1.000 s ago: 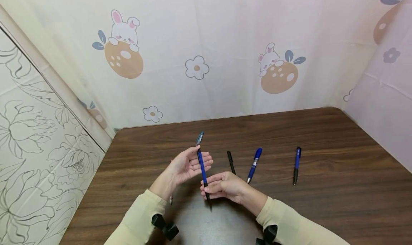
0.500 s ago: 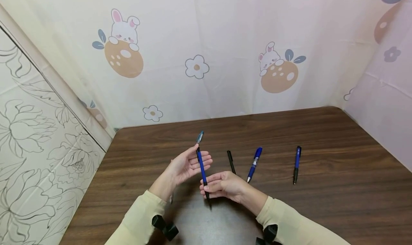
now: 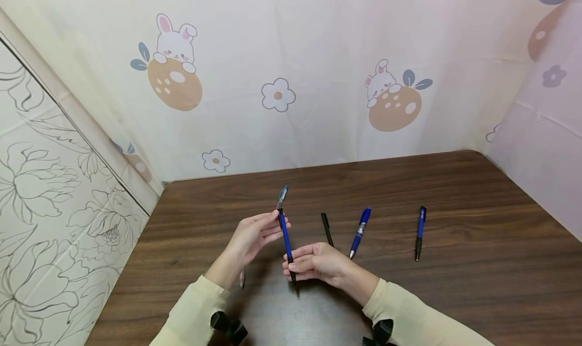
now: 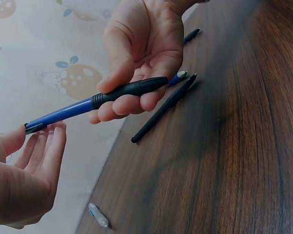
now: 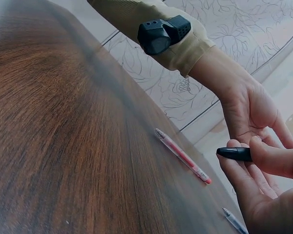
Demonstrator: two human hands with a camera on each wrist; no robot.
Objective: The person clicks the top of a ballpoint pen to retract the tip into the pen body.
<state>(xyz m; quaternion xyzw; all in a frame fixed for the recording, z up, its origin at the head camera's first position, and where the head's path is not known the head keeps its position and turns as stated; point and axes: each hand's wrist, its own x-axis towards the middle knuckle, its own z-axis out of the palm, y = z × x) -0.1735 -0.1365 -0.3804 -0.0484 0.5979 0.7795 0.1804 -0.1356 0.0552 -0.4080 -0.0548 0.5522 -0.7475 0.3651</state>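
Note:
A ballpoint pen [image 3: 285, 235] with a blue barrel and black grip is held aslant above the table between both hands. My right hand [image 3: 320, 265] pinches its black grip [image 4: 132, 90] between thumb and fingers, the dark tip pointing towards me. At the clip end, the thumb of my left hand [image 3: 254, 235] lies against the pen's end, with the fingertips under the clip [image 4: 36, 127]. In the right wrist view only the black front part [image 5: 234, 154] of this pen shows; the fingers hide the rest.
On the wooden table [image 3: 477, 285] lie a black pen [image 3: 327, 229], a blue pen [image 3: 360, 232] and a blue-and-black pen [image 3: 420, 233]. Beyond the left hand is a clear pen with a bluish cap [image 3: 283, 194]. A red-inked pen [image 5: 183, 156] lies near the left wrist.
My left hand has drawn back slightly left, its palm turned and its fingers brought closer around the pen's clip end. The right hand and the pen stay nearly in place.

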